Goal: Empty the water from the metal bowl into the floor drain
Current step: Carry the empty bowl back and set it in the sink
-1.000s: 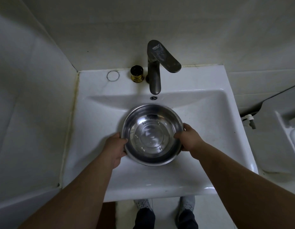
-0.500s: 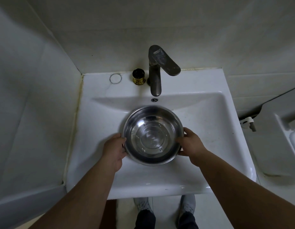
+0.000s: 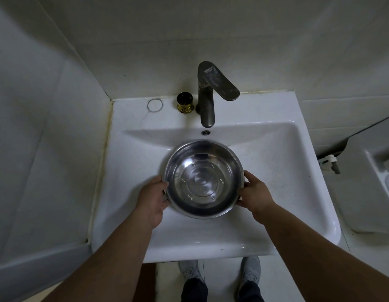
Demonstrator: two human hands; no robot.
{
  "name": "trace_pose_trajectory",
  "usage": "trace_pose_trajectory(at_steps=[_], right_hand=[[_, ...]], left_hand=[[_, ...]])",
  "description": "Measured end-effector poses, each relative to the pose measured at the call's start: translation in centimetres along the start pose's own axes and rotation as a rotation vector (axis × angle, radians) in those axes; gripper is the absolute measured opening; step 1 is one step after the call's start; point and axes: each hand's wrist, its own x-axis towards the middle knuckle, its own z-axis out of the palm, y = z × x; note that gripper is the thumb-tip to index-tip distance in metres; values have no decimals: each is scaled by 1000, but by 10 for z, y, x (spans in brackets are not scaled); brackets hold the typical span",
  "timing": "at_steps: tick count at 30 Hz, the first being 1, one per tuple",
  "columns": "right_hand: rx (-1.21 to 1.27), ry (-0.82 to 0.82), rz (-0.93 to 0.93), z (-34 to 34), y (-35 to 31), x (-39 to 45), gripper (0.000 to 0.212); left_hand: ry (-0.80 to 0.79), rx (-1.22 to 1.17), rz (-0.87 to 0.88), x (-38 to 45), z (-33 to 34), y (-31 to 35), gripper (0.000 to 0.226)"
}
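A round metal bowl [image 3: 203,178] with clear water in it sits upright in the white sink basin [image 3: 276,162], below the faucet. My left hand [image 3: 152,201] grips the bowl's left rim, fingers curled under its side. My right hand [image 3: 254,192] grips the right rim, thumb on the edge. No floor drain shows in the head view.
A dark grey faucet [image 3: 207,99] rises behind the bowl, with a small gold-and-black cap [image 3: 184,103] to its left. Tiled walls close in on the left and back. A white fixture [image 3: 376,171] stands at the right. My shoes [image 3: 251,271] are on the floor under the sink.
The camera has pulled back slightly, so the sink sits lower in view. Both hands stay on the bowl's rim, and the bowl has barely moved in the basin.
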Motion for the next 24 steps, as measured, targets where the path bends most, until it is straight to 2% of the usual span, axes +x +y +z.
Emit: trace_pose_trajectory(at_steps=[9, 12, 17, 21, 24], right_hand=[[10, -7, 14, -1, -7, -5, 52], [-8, -3, 12, 0, -9, -6, 55], [-27, 0, 15, 1, -8, -7, 51], [-50, 8, 20, 1, -9, -6, 47], [-80, 17, 26, 0, -10, -6, 47]], left_hand=[[27, -29, -21, -4, 1, 1, 49], [29, -34, -18, -5, 1, 1, 52], [16, -28, -22, -5, 0, 2, 40], [7, -31, -19, -7, 2, 4, 18], [12, -26, -15, -7, 2, 4, 20]])
